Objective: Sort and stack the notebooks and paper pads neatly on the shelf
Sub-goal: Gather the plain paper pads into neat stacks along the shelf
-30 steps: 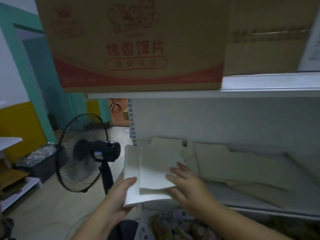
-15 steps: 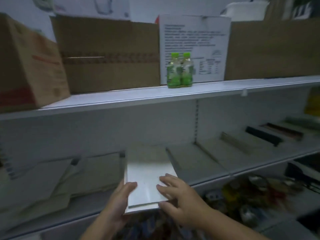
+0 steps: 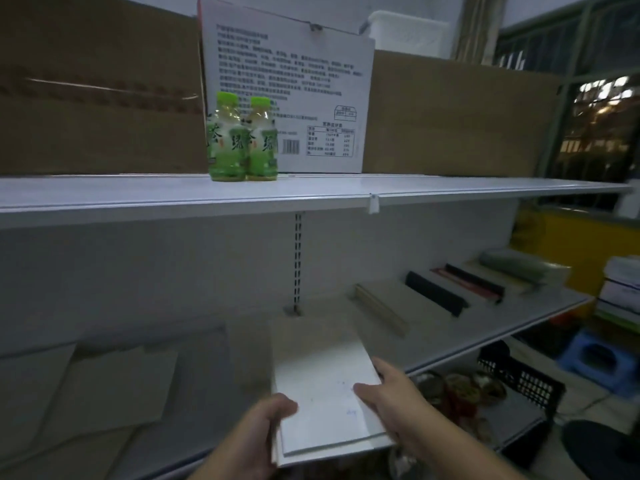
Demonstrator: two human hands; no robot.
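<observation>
A small stack of white paper pads lies over the front edge of the middle white shelf. My left hand grips the stack's near left corner, thumb on top. My right hand rests on its right edge with fingers spread over the top sheet. To the left, several loose pale pads lie overlapping on the same shelf. To the right, a tan pad, a black notebook and a red-edged notebook lie side by side.
The upper shelf carries brown cardboard boxes, a white printed box and two green bottles. Below right are a black crate, packaged goods and a blue stool.
My view has swung right along the shelves, away from the fan and the red-printed box. Both hands have carried the white pad stack rightward and keep holding it over the shelf edge.
</observation>
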